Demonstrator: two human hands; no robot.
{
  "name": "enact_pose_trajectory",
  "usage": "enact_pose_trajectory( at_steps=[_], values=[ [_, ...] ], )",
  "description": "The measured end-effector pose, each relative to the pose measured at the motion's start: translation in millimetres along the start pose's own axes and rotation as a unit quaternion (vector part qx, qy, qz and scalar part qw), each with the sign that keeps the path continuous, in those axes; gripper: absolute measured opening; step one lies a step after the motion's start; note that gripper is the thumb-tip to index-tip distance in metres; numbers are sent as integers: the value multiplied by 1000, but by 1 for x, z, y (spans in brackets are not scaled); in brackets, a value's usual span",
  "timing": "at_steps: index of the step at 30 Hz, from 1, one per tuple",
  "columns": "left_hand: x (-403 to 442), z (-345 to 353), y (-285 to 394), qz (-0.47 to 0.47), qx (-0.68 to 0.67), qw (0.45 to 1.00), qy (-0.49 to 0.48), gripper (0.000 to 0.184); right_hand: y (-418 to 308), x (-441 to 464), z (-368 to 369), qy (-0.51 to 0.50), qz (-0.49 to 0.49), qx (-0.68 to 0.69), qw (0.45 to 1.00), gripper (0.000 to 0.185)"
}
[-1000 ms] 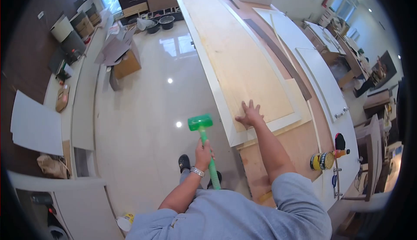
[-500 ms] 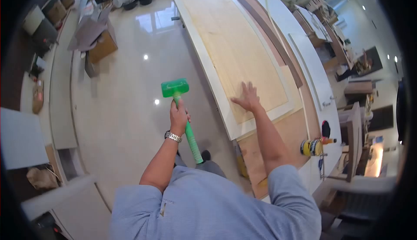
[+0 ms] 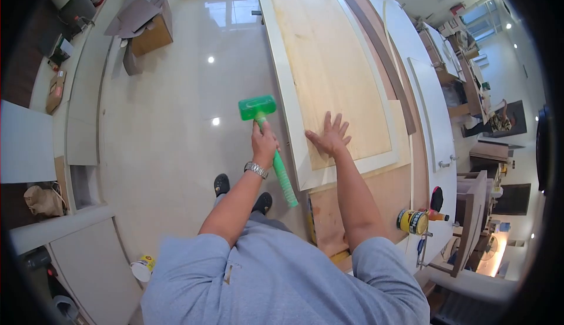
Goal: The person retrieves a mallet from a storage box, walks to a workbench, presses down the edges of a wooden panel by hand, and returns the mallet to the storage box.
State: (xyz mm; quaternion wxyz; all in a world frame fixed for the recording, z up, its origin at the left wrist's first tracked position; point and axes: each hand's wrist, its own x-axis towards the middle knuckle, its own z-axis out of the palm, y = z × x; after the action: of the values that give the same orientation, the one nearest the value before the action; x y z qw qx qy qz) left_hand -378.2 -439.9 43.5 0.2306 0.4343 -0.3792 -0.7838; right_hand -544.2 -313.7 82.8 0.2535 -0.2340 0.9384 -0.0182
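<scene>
My left hand [image 3: 265,144] grips a green mallet [image 3: 257,107] high on its handle, close under the head. The ribbed grip end of the handle points down toward my legs, and the mallet hangs over the floor beside the workbench. Fingers spread, my right hand [image 3: 331,137] rests on a large wooden panel [image 3: 329,49] with a pale frame around it, near its close end. The frame's left side [image 3: 279,66] lies nearest the mallet, with a visible gap between them.
A yellow can [image 3: 413,222] and an orange-capped bottle [image 3: 436,215] stand at the bench's right. A white board [image 3: 429,113] with metal fittings lies beyond the panel. On the floor are a cardboard box [image 3: 154,34] and a white tub [image 3: 141,269]. Another person [image 3: 499,122] is far right.
My view has shifted, so the bench and floor sit differently in frame. The mallet is now closer to the panel's edge. My right hand stays flat on the panel.
</scene>
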Motion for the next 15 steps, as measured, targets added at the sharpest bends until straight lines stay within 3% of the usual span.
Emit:
enact_pose_trajectory(
  at_steps=[3, 9, 12, 15],
  values=[
    [6, -1, 4, 26, 76, 995, -56, 41, -3, -2, -5, -11, 6, -2, 1000, 122],
    [33, 2, 17, 9, 43, 999, -16, 41, -7, -5, -9, -18, 8, 5, 1000, 122],
    [46, -2, 24, 3, 60, 997, -57, 42, -5, -5, -8, -20, 5, 11, 1000, 124],
    [65, 7, 35, -10, -52, 999, 3, 41, -2, 0, -7, -20, 4, 22, 1000, 126]
  ],
)
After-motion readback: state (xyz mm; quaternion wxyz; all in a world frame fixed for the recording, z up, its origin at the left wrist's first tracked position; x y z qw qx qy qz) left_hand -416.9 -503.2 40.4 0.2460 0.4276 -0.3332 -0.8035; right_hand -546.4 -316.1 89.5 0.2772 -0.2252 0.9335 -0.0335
